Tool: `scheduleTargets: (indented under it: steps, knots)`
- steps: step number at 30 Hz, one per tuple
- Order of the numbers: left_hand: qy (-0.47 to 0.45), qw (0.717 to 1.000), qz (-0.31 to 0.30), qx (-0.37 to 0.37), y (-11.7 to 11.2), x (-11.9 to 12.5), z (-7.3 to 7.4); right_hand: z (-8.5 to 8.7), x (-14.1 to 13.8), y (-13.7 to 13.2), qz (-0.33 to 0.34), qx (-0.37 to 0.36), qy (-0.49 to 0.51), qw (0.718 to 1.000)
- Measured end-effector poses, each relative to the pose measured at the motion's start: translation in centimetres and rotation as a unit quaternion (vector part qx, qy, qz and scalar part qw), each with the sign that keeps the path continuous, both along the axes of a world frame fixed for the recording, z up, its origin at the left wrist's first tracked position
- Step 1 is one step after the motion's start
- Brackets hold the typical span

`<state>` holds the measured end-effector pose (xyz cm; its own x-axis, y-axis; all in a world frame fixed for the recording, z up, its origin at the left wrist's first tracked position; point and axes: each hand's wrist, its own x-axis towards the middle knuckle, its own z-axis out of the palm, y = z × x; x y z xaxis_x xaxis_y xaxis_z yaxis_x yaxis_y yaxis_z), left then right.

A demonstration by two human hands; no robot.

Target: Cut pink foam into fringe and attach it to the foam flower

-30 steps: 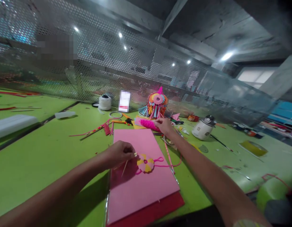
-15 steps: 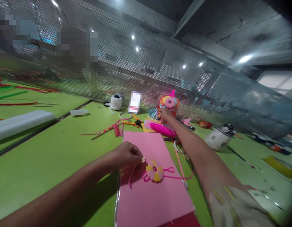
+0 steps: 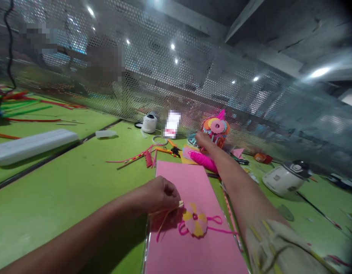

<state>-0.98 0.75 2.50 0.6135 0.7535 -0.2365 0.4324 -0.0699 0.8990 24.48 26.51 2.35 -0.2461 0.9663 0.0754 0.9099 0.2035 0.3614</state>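
My left hand (image 3: pixel 164 195) is closed in a pinch over the pink card sheet (image 3: pixel 180 171), holding a thin cream yarn strand (image 3: pixel 180 204) whose short bound end sticks out past the fingertips. Just right of it lies a pink-and-yellow scalloped paper flower (image 3: pixel 194 220) with pink cord loops on both sides. At the back, my right hand (image 3: pixel 204 140) reaches to light blue yarn tassels (image 3: pixel 193 139), beside a colourful decorated figure (image 3: pixel 217 127) with paper discs. Its fingers look curled together; whatever is in them is hidden.
A bright pink yarn bundle (image 3: pixel 204 160) lies beyond the card. Orange-handled pliers (image 3: pixel 174 148), a white thread spool (image 3: pixel 149 123) and a phone (image 3: pixel 172 123) sit behind. A white pot with a black top (image 3: pixel 287 177) stands right, a white power strip (image 3: pixel 35 146) left. A perforated screen (image 3: pixel 153 91) borders the table.
The view has swung a little left, so things appear shifted right. My right hand stays at the tassels by the decorated figure. My left hand keeps its pinch on the yarn.
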Motion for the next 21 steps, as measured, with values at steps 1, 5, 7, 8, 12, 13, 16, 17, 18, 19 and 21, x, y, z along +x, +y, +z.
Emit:
scheduleTargets:
  steps: [1, 5, 7, 8, 12, 13, 16, 17, 18, 19, 21]
  knots:
    - [0.005, 1.000, 0.000, 0.005, 0.0, 0.0, 0.0, -0.2, 0.1, 0.0, 0.005, 0.011, -0.006, 1.000]
    - [0.015, 1.000, -0.003, 0.009, 0.0, 0.0, -0.2, -0.6, 0.4, 0.1, 0.023, 0.055, -0.027, 0.998]
    - [0.013, 1.000, -0.002, 0.007, 0.0, 0.1, -0.3, -0.5, 0.5, 0.1, 0.031, 0.073, -0.035, 0.996]
    - [0.012, 1.000, -0.002, 0.006, 0.0, 0.1, -0.3, -0.4, 0.5, 0.1, 0.034, 0.083, -0.038, 0.995]
    - [0.009, 1.000, 0.001, 0.015, 0.0, 0.1, -0.5, 0.1, 0.5, 0.0, 0.048, 0.116, -0.055, 0.991]
    - [0.010, 1.000, 0.003, 0.018, 0.0, 0.1, -0.6, 0.1, 0.5, -0.1, 0.053, 0.119, -0.059, 0.990]
    - [0.013, 1.000, 0.002, 0.017, -0.1, 0.1, -0.6, -0.5, 0.2, -0.4, 0.059, 0.114, -0.065, 0.990]
    - [0.014, 1.000, 0.001, 0.016, -0.1, 0.1, -0.6, -0.8, 0.2, -0.5, 0.059, 0.110, -0.066, 0.990]
    - [0.012, 1.000, 0.000, 0.016, -0.1, 0.1, -0.6, -1.0, 0.2, -0.6, 0.059, 0.107, -0.065, 0.990]
    - [0.010, 1.000, 0.000, 0.016, -0.1, 0.1, -0.6, -1.3, 0.2, -0.6, 0.059, 0.104, -0.064, 0.991]
    - [0.008, 1.000, 0.002, 0.015, -0.2, 0.1, -0.6, -1.5, 0.4, -0.7, 0.059, 0.100, -0.061, 0.991]
